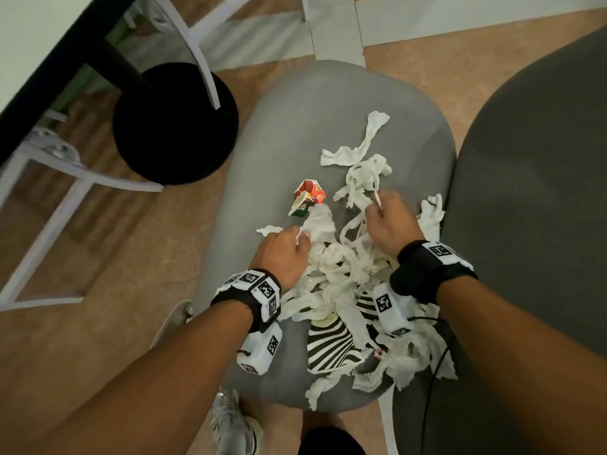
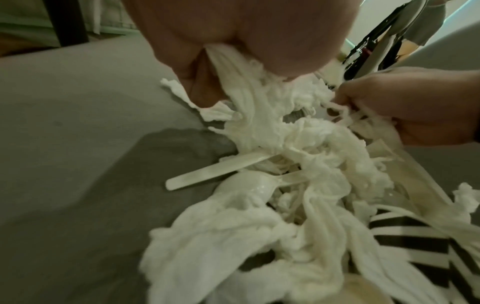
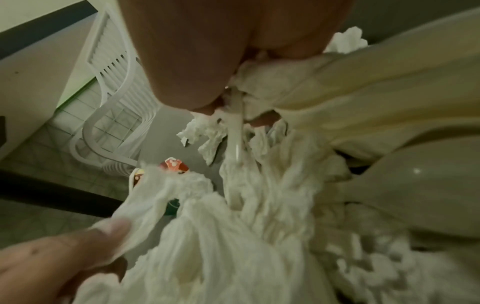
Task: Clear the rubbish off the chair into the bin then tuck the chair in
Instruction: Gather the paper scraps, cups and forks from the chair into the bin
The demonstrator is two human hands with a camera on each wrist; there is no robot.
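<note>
Both bare forearms reach down over the heap of torn white tissue paper (image 1: 341, 274) on the grey padded chair seat (image 1: 295, 126). Left hand (image 1: 284, 254) pinches a wad of it; right hand (image 1: 389, 221) has its fingers curled round several strips. Buried in the heap lie a white plastic spoon (image 2: 249, 185), a flat pale stick (image 2: 215, 170) and a black-and-white striped paper cup (image 1: 331, 346); a red crumpled wrapper (image 1: 308, 197) sits just beyond. Lifting by loose strips may tear them, I judge, and shed cutlery onto the brown floor (image 1: 115, 257). No bin is identifiable.
</note>
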